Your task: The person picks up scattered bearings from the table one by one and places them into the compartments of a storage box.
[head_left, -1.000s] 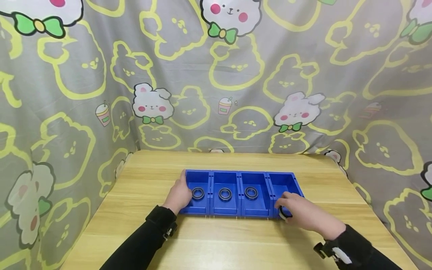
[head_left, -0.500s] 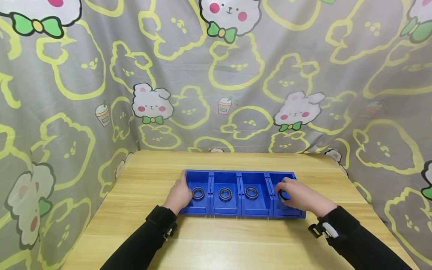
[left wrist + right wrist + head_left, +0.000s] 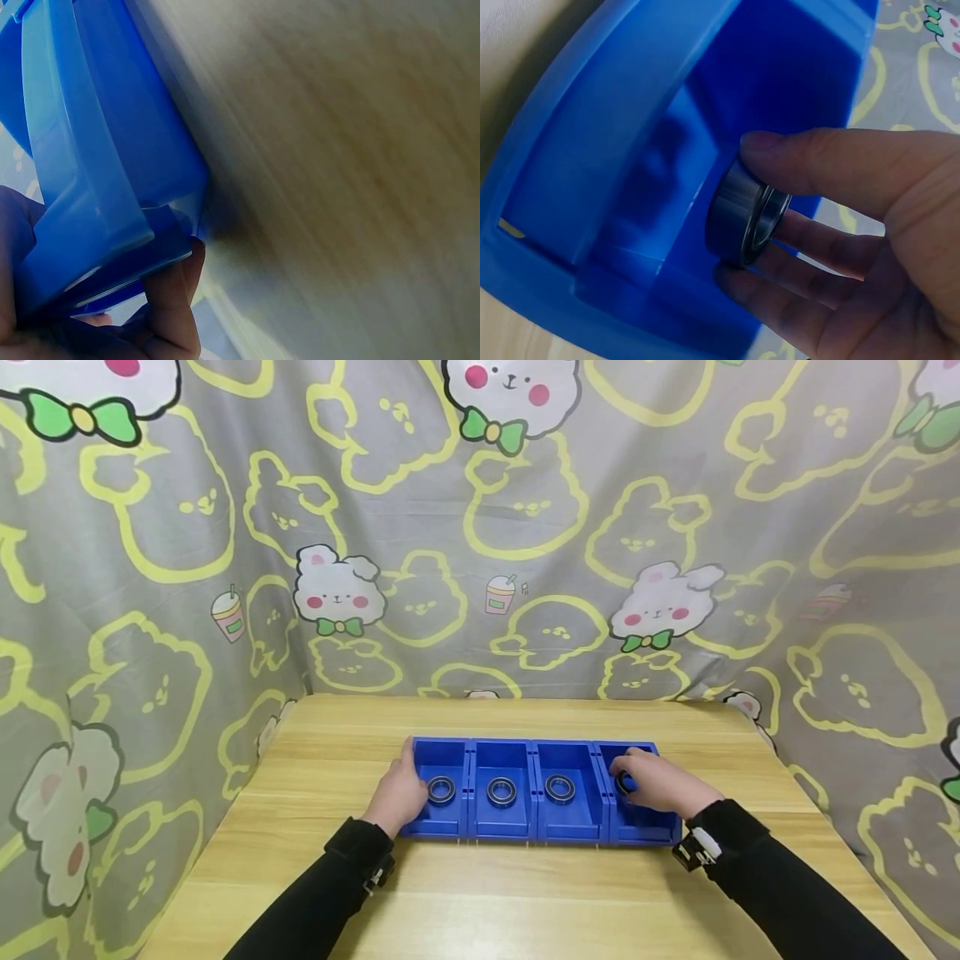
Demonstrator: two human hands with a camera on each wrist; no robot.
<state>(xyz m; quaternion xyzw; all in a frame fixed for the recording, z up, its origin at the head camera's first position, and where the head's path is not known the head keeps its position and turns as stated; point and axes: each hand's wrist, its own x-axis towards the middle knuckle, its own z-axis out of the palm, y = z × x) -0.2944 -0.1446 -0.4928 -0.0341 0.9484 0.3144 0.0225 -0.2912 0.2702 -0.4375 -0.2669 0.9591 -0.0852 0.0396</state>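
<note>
Blue plastic bins stand joined in a row. My left hand (image 3: 397, 793) grips the outer side wall of the leftmost bin (image 3: 442, 753); in the left wrist view, fingertips (image 3: 171, 304) curl round its edge. Inside the rightmost bin (image 3: 647, 837), my right hand (image 3: 663, 783) pinches a ball bearing (image 3: 735, 214) between thumb and fingers. The right wrist view has this bearing tilted on edge above the bin floor. One bearing lies flat in each of the other bins: the left (image 3: 441, 802), the second (image 3: 501, 804) and the third (image 3: 560, 801).
The bins sit on a wood-grain table (image 3: 480, 893). A patterned grey curtain (image 3: 420, 527) hangs behind the table and along both sides. Low dividing walls (image 3: 537, 793) separate the bins.
My right hand has carried its bearing from the front edge of the rightmost bin back and down into it. The left hand has kept its place on the leftmost bin.
</note>
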